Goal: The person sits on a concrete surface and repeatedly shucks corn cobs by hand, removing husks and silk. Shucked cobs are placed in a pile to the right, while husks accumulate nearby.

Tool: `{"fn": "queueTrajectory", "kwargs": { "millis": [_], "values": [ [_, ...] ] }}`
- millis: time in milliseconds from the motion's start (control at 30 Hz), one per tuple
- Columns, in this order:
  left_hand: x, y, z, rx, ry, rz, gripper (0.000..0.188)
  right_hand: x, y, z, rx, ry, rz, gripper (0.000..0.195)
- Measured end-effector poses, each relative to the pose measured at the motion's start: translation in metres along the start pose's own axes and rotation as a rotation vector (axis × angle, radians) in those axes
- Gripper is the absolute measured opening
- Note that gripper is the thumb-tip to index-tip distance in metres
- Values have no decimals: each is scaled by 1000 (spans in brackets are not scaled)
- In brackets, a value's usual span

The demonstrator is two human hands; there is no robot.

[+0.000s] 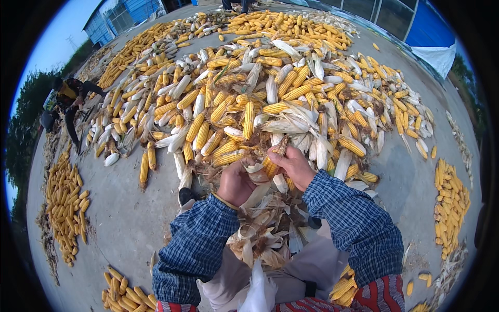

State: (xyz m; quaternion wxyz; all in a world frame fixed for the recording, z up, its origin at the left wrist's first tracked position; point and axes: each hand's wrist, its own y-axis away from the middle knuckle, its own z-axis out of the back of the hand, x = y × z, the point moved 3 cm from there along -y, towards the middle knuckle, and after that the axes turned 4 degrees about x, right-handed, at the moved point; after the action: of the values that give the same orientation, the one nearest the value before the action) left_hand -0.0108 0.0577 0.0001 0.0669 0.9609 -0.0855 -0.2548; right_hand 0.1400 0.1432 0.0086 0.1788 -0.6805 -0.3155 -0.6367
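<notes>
An ear of corn [269, 167] with yellow kernels is held between my two hands, just in front of a large heap of corn ears [249, 117]. My left hand [237, 181] grips the pulled-back husk [257, 173] at its lower left end. My right hand [292, 165] closes around the other end, thumb near the tip. Some ears in the heap are bare yellow, others still wear pale husks. Loose husks [269, 226] lie on the ground between my legs, below the hands.
Piles of bare ears lie at the left [66, 206], lower left [126, 294], right [450, 206] and beside my right thigh [345, 288]. Another person [70, 93] bends at the heap's far left. A further person's legs [236, 4] show at the top. Blue buildings [124, 17] stand behind.
</notes>
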Motion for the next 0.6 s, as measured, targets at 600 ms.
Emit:
{"fn": "queueTrajectory", "kwargs": {
  "millis": [600],
  "values": [
    [-7, 24, -6, 189, -435, -132, 20, 13, -21, 63, -356, -182, -71, 29]
  ]
}}
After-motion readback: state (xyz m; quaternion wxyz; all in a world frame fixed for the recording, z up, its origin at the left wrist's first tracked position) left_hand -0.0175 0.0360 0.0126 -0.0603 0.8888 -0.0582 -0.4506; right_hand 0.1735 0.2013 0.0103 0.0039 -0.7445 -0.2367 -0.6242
